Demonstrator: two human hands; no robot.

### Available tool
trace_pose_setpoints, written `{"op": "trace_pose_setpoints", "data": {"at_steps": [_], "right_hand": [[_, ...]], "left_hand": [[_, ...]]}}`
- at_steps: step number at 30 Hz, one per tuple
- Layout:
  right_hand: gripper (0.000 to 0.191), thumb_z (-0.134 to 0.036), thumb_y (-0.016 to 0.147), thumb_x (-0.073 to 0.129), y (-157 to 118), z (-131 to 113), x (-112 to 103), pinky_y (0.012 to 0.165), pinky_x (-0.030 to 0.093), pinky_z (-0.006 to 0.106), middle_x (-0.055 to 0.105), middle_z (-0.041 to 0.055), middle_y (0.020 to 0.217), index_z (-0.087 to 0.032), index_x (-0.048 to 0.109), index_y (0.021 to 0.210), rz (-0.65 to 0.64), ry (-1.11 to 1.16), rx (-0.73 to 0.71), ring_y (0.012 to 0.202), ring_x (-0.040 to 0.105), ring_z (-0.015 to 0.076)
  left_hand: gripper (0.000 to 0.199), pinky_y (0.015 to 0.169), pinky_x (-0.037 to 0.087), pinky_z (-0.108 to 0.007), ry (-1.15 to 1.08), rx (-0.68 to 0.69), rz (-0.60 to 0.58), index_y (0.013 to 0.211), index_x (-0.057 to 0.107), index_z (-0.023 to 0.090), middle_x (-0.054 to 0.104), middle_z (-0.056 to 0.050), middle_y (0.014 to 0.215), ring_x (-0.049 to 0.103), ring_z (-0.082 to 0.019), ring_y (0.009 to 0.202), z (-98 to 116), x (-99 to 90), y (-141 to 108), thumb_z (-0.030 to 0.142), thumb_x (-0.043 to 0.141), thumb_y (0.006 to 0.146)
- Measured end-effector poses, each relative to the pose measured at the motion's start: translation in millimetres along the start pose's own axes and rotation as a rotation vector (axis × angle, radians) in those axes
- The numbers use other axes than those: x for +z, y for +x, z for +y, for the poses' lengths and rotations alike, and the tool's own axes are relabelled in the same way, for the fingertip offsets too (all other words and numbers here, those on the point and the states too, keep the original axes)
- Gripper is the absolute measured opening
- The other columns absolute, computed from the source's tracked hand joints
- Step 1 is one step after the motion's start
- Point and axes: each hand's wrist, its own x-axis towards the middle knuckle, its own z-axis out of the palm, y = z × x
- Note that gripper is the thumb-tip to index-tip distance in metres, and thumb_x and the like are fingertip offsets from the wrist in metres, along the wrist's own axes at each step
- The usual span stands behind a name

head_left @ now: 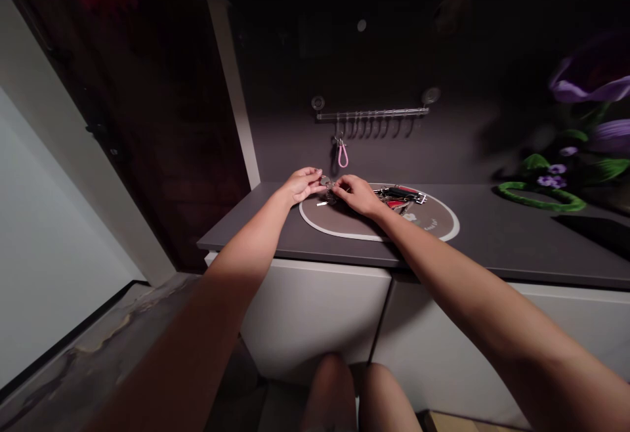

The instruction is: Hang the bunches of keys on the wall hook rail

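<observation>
My left hand (304,186) and my right hand (357,194) are close together above the left end of an oval brown mat (344,225) with a white rim. Between their fingertips is a bunch of keys (325,182), and one key hangs down toward the mat. Both hands pinch the bunch, the left with thumb and fingers, the right with its fingertips. Just right of my right hand lies a heap of keys and straps (401,195), black and red, with a metal buckle. My right hand and wrist partly cover the heap.
A clear rail with several hooks (374,114) is fixed to the dark wall behind. From its left end hangs a pink loop keyring (343,154). Purple flowers with a green ring base (541,197) stand on the counter (482,235) at right. A dark door (147,90) is at left.
</observation>
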Motion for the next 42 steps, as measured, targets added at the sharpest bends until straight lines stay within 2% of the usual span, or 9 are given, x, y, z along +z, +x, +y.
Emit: {"op": "trace_pose_setpoints", "data": {"at_steps": [10,17,24,28,35,42], "right_hand": [[0.021,-0.034,0.077,0.049,2,5,-1,0.073,0.038,0.026,0.060,0.0039,0.080,-0.016,0.061,0.078,0.077,0.116,0.020,0.075,0.051,0.0135],[0.025,-0.040,0.074,0.051,7,15,4,0.066,0.040,0.024,0.056,0.0004,0.071,-0.017,0.056,0.078,0.183,0.382,0.076,0.067,0.049,0.0117],[0.025,-0.043,0.073,0.051,6,11,-1,0.056,0.037,0.022,0.048,-0.0034,0.063,-0.018,0.048,0.078,0.212,0.588,0.144,0.057,0.042,0.0089],[0.024,-0.042,0.075,0.050,7,9,-4,0.055,0.036,0.021,0.045,-0.0041,0.062,-0.019,0.047,0.079,0.226,0.626,0.147,0.055,0.040,0.0083],[0.030,-0.047,0.073,0.051,8,10,-4,0.062,0.041,0.022,0.054,-0.0007,0.076,-0.019,0.045,0.081,0.207,0.708,0.144,0.066,0.047,0.0094],[0.037,-0.056,0.071,0.047,15,9,-5,0.053,0.039,0.021,0.050,-0.0037,0.066,-0.021,0.041,0.081,0.264,0.761,0.251,0.055,0.045,0.0088]], "left_hand": [[0.010,0.085,0.050,-0.036,-0.117,0.036,0.006,0.071,0.051,0.009,0.059,-0.004,0.069,0.062,-0.012,0.072,1,-1.0,1,0.005,0.049,0.080],[0.008,0.086,0.050,-0.036,-0.100,-0.011,0.020,0.073,0.052,0.009,0.062,-0.007,0.075,0.064,-0.015,0.078,2,2.2,-2,0.004,0.050,0.079],[0.006,0.080,0.051,-0.033,0.109,-0.094,-0.005,0.075,0.054,0.011,0.062,-0.005,0.070,0.064,-0.012,0.068,-1,4.9,-6,0.010,0.060,0.075],[0.015,0.071,0.051,-0.026,0.269,-0.089,-0.074,0.077,0.056,0.011,0.063,-0.004,0.071,0.062,-0.009,0.066,-6,6.1,-6,0.020,0.067,0.071],[0.018,0.058,0.045,-0.019,0.395,0.002,-0.119,0.071,0.057,0.009,0.061,-0.001,0.063,0.056,-0.005,0.055,-12,15.3,-7,0.023,0.069,0.068],[0.016,0.054,0.040,-0.021,0.552,0.159,-0.059,0.070,0.056,0.012,0.058,0.001,0.059,0.050,-0.007,0.051,-18,15.6,-2,0.026,0.062,0.071]]}}
